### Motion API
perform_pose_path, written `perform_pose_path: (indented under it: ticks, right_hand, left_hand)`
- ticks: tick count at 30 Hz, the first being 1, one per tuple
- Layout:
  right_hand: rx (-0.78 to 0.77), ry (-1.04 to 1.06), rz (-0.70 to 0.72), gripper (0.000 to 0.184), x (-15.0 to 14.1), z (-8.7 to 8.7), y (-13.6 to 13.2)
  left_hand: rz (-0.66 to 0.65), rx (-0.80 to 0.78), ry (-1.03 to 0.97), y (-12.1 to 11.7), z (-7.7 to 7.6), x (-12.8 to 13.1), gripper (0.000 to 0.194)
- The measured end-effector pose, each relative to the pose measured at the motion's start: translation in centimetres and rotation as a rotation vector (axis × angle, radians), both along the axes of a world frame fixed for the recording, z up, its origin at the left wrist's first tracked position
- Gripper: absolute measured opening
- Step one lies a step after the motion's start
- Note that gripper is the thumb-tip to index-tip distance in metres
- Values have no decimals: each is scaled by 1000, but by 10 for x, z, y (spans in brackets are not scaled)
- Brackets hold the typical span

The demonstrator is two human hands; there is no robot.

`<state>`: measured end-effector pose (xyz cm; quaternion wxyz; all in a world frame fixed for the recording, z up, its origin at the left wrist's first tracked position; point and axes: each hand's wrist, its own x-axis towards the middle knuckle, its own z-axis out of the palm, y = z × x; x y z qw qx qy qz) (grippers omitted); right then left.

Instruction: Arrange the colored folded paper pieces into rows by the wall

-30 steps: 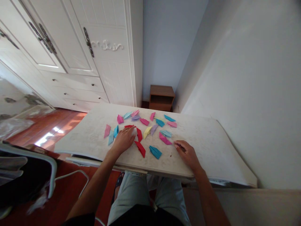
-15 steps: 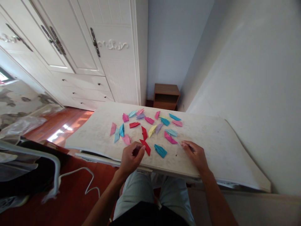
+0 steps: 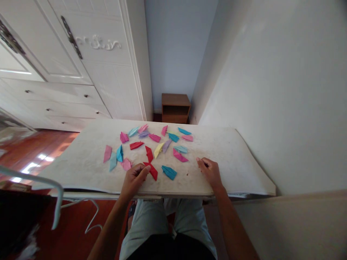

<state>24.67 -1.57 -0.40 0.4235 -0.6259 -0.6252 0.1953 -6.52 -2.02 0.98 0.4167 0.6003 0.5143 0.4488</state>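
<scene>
My left hand (image 3: 135, 178) is at the near edge of the table, thumb and fingers pinched on the upper end of a red folded paper piece (image 3: 152, 172). Another red folded piece (image 3: 149, 154) lies just beyond it, their ends nearly touching. To the right is a blue folded piece (image 3: 169, 172). My right hand (image 3: 210, 171) rests over the tabletop with its fingers curled together; whatever they hold, if anything, is too small to see. Nearest to it lies a magenta piece (image 3: 180, 155), against a light-blue one (image 3: 181, 149).
Several more folded papers, such as a yellow one (image 3: 158, 150) and a pink one (image 3: 107, 154), are scattered on the white table (image 3: 222, 151). A white wardrobe (image 3: 116, 83) and a small brown cabinet (image 3: 176, 99) stand behind. The wall (image 3: 271, 90) borders the right side.
The view has swung to the right, shifting everything leftward. My left thumb and fingers have closed together at the red paper. My right hand stays curled right of the papers.
</scene>
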Motion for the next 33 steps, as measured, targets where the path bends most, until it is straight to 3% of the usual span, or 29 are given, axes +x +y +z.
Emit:
perform_pose_path:
  ticks: [14, 27, 33]
  right_hand:
    - [-5, -99, 115, 45, 2, -3, 1]
    - [62, -248, 231, 39, 0, -7, 1]
    - [52, -247, 244, 38, 0, -7, 1]
  left_hand:
    - [158, 85, 167, 0, -4, 12, 37]
    - [361, 62, 149, -4, -4, 12, 37]
    - [386, 71, 105, -6, -8, 11, 37]
